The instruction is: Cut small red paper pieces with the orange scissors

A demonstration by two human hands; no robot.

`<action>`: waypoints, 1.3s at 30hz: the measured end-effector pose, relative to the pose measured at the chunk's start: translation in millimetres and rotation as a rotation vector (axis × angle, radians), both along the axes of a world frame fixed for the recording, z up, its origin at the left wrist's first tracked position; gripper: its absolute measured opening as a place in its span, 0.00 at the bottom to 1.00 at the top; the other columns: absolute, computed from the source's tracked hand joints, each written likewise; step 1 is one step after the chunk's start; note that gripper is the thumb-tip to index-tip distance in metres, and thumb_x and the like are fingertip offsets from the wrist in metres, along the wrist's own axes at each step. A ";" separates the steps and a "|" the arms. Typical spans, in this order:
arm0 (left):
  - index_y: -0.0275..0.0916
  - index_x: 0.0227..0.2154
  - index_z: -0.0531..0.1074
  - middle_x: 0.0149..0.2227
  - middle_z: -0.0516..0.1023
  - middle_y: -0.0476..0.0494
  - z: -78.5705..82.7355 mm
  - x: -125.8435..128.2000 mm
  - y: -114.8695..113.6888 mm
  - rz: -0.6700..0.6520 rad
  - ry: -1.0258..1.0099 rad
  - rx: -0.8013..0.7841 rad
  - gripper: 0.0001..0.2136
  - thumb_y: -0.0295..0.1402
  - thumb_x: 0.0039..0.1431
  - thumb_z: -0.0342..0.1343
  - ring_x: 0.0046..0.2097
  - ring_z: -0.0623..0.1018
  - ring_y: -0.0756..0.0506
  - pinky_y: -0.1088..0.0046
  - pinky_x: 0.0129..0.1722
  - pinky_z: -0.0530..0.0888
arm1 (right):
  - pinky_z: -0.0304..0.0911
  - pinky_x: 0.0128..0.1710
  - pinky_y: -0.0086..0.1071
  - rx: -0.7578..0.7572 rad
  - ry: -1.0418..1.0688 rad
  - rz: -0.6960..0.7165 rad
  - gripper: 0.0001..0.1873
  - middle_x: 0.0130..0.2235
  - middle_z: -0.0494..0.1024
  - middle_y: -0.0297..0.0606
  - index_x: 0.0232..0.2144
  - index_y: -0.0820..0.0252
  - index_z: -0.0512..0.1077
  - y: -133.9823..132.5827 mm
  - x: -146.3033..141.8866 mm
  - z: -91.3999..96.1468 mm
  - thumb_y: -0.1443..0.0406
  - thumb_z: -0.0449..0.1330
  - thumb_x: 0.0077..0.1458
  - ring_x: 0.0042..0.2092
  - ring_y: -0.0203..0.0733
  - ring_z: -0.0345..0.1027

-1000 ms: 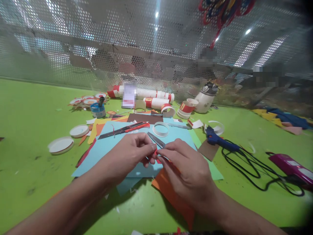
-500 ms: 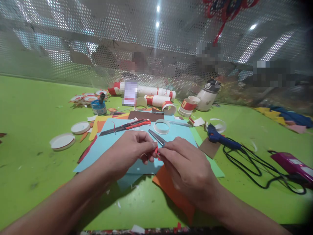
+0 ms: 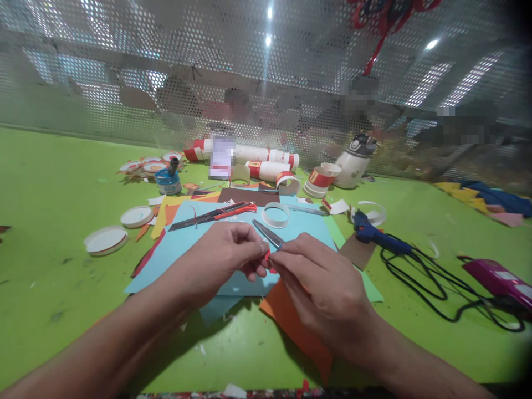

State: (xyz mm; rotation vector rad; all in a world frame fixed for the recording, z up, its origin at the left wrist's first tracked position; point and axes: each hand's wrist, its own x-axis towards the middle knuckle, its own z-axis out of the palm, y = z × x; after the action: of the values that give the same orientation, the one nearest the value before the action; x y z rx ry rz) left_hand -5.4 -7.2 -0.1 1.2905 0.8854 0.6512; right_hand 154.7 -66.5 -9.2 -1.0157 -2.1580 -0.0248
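My left hand [image 3: 233, 249] is closed, thumb and fingertips pinching a small red piece of paper [image 3: 267, 256]. My right hand [image 3: 322, 282] is closed too, its fingertips meeting the other side of the same red paper. A pair of scissors [image 3: 266, 233] points away from me just beyond my right fingers; its handle is mostly hidden, and I cannot tell whether that hand touches it. Beneath both hands lies light blue paper [image 3: 183, 246]. On it are a white paper ring [image 3: 275, 215] and a black-and-red cutting tool [image 3: 211, 216]. Orange paper [image 3: 297, 332] sticks out under my right hand.
At right lie a blue glue gun [image 3: 380, 235] with a looped black cable and a magenta device [image 3: 496, 280]. White lids [image 3: 106, 240] and a blue jar [image 3: 168, 182] are at left. Paper-cup tubes [image 3: 266, 170], a phone-like screen [image 3: 221, 158] and a flask [image 3: 353, 163] stand farther back.
Both hands stay almost where they were. The red paper between the fingertips has shifted very slightly.
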 end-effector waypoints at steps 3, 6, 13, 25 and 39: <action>0.35 0.19 0.67 0.18 0.73 0.48 0.3 1.5 -0.5 0.003 -0.018 -0.029 0.05 0.26 0.47 0.54 0.22 0.70 0.52 0.76 0.24 0.66 | 0.62 0.30 0.38 -0.007 0.013 -0.007 0.10 0.31 0.75 0.49 0.33 0.74 0.76 0.3 -0.2 0.4 0.79 0.54 0.54 0.33 0.44 0.65; 0.35 0.20 0.67 0.19 0.72 0.48 0.5 1.8 -0.6 0.015 -0.042 -0.044 0.04 0.26 0.47 0.55 0.24 0.71 0.51 0.76 0.24 0.67 | 0.62 0.30 0.37 -0.020 0.028 -0.007 0.10 0.31 0.75 0.47 0.33 0.73 0.75 -1.2 -0.1 0.8 0.78 0.54 0.55 0.32 0.43 0.65; 0.35 0.19 0.67 0.19 0.72 0.48 1.5 0.1 -0.1 0.017 -0.035 -0.002 0.04 0.25 0.47 0.54 0.24 0.71 0.52 0.77 0.24 0.67 | 0.62 0.29 0.38 0.013 -0.023 -0.006 0.09 0.32 0.75 0.48 0.33 0.73 0.75 -2.4 -0.9 -0.9 0.78 0.54 0.55 0.33 0.44 0.64; 0.35 0.20 0.67 0.18 0.73 0.50 0.9 0.6 -2.3 -0.001 0.037 0.046 0.05 0.25 0.49 0.53 0.22 0.71 0.53 0.77 0.25 0.68 | 0.61 0.30 0.37 0.023 -0.066 -0.053 0.11 0.31 0.76 0.46 0.32 0.69 0.75 -1.5 -1.6 -2.9 0.77 0.52 0.56 0.32 0.43 0.64; 0.35 0.19 0.68 0.19 0.73 0.49 3.3 -0.2 -0.8 0.018 0.039 0.033 0.06 0.26 0.49 0.54 0.23 0.70 0.52 0.76 0.25 0.67 | 0.60 0.30 0.38 0.034 -0.111 -0.046 0.10 0.30 0.74 0.47 0.31 0.71 0.75 -3.8 1.8 0.1 0.76 0.52 0.57 0.32 0.44 0.62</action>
State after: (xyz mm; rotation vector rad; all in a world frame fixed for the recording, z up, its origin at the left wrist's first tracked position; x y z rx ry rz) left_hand -5.6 -7.9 3.2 1.3300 0.9225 0.6582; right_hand 156.5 -70.3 -9.1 -1.0668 -2.2258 -0.1423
